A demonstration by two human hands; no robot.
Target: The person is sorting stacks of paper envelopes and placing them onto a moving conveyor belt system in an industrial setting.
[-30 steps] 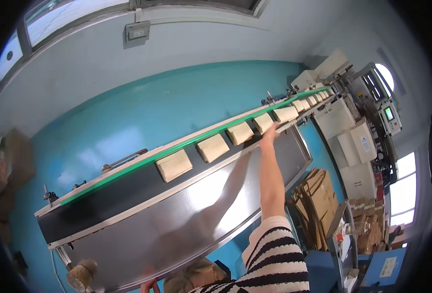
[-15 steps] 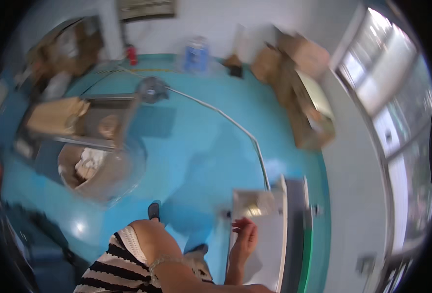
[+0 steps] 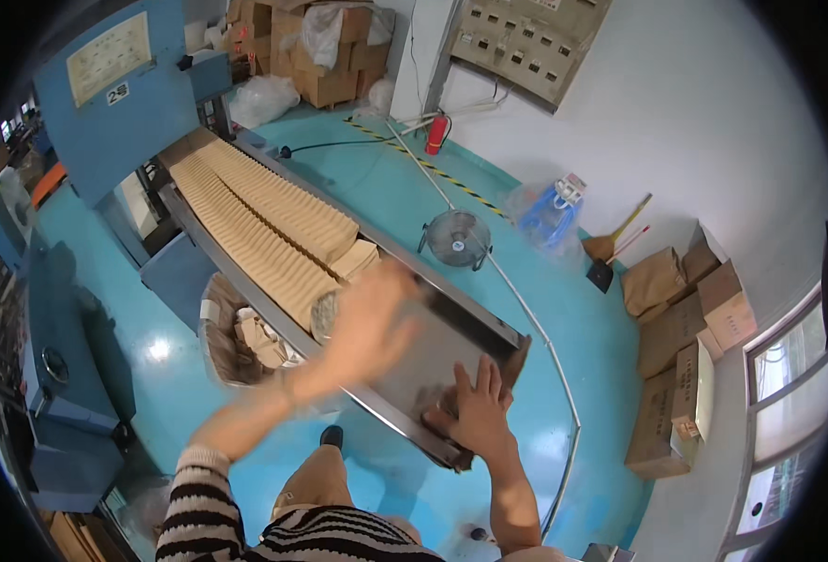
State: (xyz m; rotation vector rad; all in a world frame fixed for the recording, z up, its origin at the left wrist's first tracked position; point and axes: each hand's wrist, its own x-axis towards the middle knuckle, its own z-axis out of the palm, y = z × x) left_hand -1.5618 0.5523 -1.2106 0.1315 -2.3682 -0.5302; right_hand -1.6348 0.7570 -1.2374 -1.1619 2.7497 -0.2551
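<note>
Two long rows of tan, flat, paper-like pieces (image 3: 255,234) stand packed on edge in a metal trough (image 3: 517,332) that runs from a blue machine (image 3: 119,94) toward me. My left hand (image 3: 377,318) is over the near end of these rows. Motion smears its fingers, so whether it holds anything is unclear. Beside its wrist, a round greyish object (image 3: 324,314) sits against the near end of the left row. My right hand (image 3: 480,407) is at the bare near end of the trough, fingers spread, with nothing visible in it.
Below the trough's left side stands a bin (image 3: 215,342) with tan scraps. A floor fan (image 3: 457,239) and a long pale pipe (image 3: 536,328) lie beyond its right side. Cardboard boxes (image 3: 662,431) line the right wall. A red fire extinguisher (image 3: 436,136) stands by the back wall.
My view has swung left, away from the windows and the box-like unit on the right. The trough with its tan rows now lies before me, and both hands have come over it.
</note>
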